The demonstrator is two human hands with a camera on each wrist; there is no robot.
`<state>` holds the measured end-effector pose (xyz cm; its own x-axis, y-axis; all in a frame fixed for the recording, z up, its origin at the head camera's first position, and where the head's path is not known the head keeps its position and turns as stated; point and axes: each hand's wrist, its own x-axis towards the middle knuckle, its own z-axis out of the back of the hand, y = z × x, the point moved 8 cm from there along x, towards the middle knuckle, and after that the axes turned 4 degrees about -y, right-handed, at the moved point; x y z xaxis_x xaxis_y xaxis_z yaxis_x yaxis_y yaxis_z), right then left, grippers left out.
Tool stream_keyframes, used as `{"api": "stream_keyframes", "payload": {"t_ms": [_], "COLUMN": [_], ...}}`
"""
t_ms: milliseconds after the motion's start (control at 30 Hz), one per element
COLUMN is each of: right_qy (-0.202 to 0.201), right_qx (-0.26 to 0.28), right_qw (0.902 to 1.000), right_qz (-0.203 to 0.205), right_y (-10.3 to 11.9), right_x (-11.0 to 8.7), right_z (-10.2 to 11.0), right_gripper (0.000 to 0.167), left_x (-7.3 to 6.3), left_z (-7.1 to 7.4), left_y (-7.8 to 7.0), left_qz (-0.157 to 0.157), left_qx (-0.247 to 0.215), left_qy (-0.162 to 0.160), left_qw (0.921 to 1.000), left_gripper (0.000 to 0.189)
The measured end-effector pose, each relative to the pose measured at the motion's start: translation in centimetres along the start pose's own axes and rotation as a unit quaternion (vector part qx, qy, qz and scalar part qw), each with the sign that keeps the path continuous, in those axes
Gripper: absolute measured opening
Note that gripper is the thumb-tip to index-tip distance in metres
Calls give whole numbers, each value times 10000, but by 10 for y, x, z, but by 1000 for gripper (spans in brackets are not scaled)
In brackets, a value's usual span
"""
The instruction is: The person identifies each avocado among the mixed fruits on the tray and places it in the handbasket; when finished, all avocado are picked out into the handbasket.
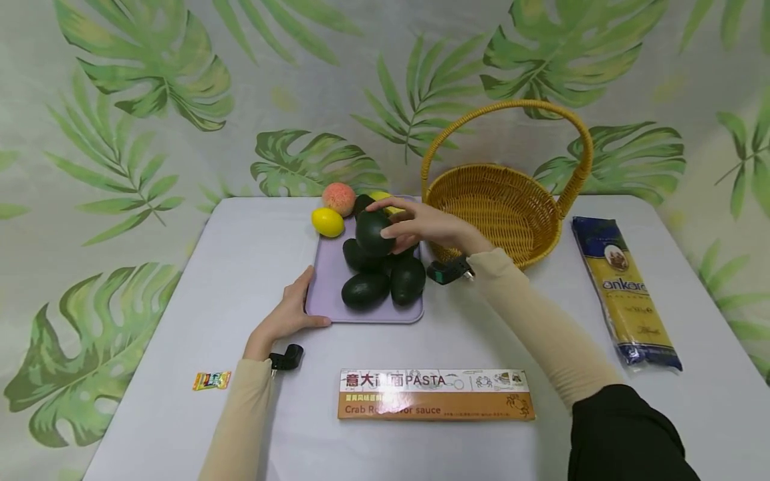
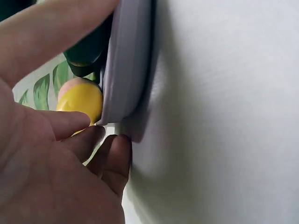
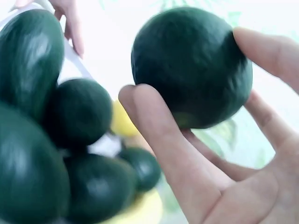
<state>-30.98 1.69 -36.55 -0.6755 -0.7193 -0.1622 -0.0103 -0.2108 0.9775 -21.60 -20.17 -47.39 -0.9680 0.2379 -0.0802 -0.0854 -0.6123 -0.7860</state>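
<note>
An avocado (image 1: 373, 233), dark green and rounded, is gripped between the thumb and fingers of my right hand (image 1: 426, 224), above the other avocados. In the right wrist view the held avocado (image 3: 191, 67) sits among the fingertips. My left hand (image 1: 287, 310) holds the near left corner of a lilac tray (image 1: 327, 308), thumb along the front edge and fingers at the left side. On the tray several avocados (image 1: 365, 290) lie close together. A yellow lemon (image 1: 327, 222) and a pinkish-red peach (image 1: 339, 199) are at its far left edge. Another yellow fruit (image 1: 380, 196) is partly hidden behind my right hand.
A wicker basket (image 1: 493, 174) with a tall handle stands right of the tray, beside my right forearm. Farther right is an ankara pasta bag (image 1: 627, 294). A flat pasta box (image 1: 436, 395) lies in front, and a small colourful packet (image 1: 212, 381) at the left.
</note>
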Motion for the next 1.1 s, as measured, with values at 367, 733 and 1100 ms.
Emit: {"api": "stream_keyframes", "payload": {"t_ms": [367,733,1100], "right_qy": [-666,-1706,-1674], "right_qx": [743,1258,-28], "right_qw": [9947,9772,9851], "right_qz": [258,120,-403], "right_y": [-10,-40,-50], "right_x": [-91,-138,-120], "right_z": [89,157,169], "right_gripper": [51,50,56], "left_x": [9,7,7], "left_z": [-4,-5,-6], "left_y": [-4,5,6], "left_qz": [126,381,361], "left_qx": [240,217,126], "left_qy": [232,314,326], "left_qw": [9994,9985,9987], "left_gripper": [120,121,120]}}
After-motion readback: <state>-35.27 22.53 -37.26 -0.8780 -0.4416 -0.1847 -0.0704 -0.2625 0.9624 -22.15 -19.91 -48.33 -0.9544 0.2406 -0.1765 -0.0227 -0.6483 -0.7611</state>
